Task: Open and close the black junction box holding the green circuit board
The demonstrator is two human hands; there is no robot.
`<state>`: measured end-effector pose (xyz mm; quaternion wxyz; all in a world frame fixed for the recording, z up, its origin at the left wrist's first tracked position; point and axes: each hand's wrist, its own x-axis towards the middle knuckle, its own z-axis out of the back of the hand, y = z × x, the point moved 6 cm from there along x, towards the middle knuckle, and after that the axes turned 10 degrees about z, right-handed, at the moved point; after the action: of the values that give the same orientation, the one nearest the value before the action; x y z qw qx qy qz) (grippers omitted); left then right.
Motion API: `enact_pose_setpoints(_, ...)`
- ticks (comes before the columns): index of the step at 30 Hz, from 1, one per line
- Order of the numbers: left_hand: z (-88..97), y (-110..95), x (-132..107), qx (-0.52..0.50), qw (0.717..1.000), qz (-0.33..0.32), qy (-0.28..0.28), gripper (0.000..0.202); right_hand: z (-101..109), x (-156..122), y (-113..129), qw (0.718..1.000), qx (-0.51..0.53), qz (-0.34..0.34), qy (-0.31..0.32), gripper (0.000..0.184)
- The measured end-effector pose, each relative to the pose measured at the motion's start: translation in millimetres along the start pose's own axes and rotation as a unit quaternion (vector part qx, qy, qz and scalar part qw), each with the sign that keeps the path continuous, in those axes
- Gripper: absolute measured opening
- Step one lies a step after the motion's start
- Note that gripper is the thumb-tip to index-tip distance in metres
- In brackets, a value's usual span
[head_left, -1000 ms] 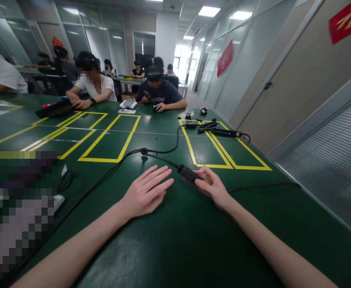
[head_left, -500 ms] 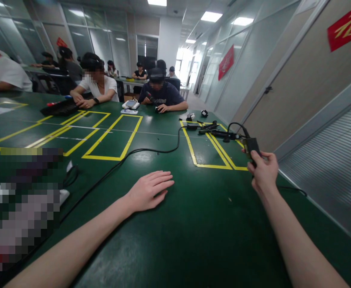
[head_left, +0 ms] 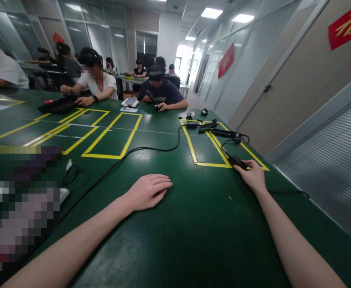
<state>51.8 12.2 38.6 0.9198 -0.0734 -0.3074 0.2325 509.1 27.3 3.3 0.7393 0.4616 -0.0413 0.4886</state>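
My left hand (head_left: 149,192) lies palm down on the green table (head_left: 175,236), fingers stretched out, with nothing in it. At the right, my right hand (head_left: 253,176) grips a black power adapter (head_left: 237,161) between thumb and fingers, low at the tabletop near a corner of the yellow tape. A thin black cord runs from the adapter's far end toward a black cylindrical tool (head_left: 223,133). Another cable (head_left: 287,193) trails off to the right behind my wrist. Whether the adapter rests fully on the table I cannot tell.
A second black adapter (head_left: 192,125) lies farther back, its long cable (head_left: 145,149) crossing toward the lower left. Yellow tape outlines (head_left: 101,155) mark the table. Two co-workers handle things across from me, one with a black tray (head_left: 59,105). Blurred-out items lie at left.
My right hand has lowered the power adapter from the air to the tabletop, moving slightly left. My left hand has stayed in place. The co-worker at the tray has lifted one hand.
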Motion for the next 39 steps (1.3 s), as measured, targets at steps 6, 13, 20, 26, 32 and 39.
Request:
enact_pose_setpoints(6,-0.9,1.1,-0.4,-0.006,1.000,0.011,0.006,0.027,-0.3,2.0,-8.5,1.000,-0.011,-0.007,0.000,0.038)
enact_pose_setpoints(13,0.0,-0.6,-1.1,-0.003,1.000,0.002,0.007,0.026,1.3,-1.9,-6.8,0.999,0.001,-0.035,-0.006,0.048)
enact_pose_setpoints(20,3.7,-2.1,-1.1,0.007,1.000,-0.004,0.001,0.027,4.1,-3.8,-1.0,0.999,0.008,-0.039,-0.006,0.051)
enact_pose_setpoints(26,2.6,-0.6,-1.6,0.002,1.000,0.004,0.013,0.028,7.4,-4.7,3.3,0.996,-0.026,-0.081,-0.019,0.047)
enact_pose_setpoints(32,1.7,2.3,-2.2,-0.006,1.000,0.020,0.022,0.027,8.6,-3.6,1.0,0.993,-0.052,-0.101,-0.018,0.051)
enact_pose_setpoints(39,2.2,3.6,-2.5,-0.001,0.999,0.029,0.028,0.028,8.5,-6.1,0.4,0.987,-0.079,-0.137,0.002,0.065)
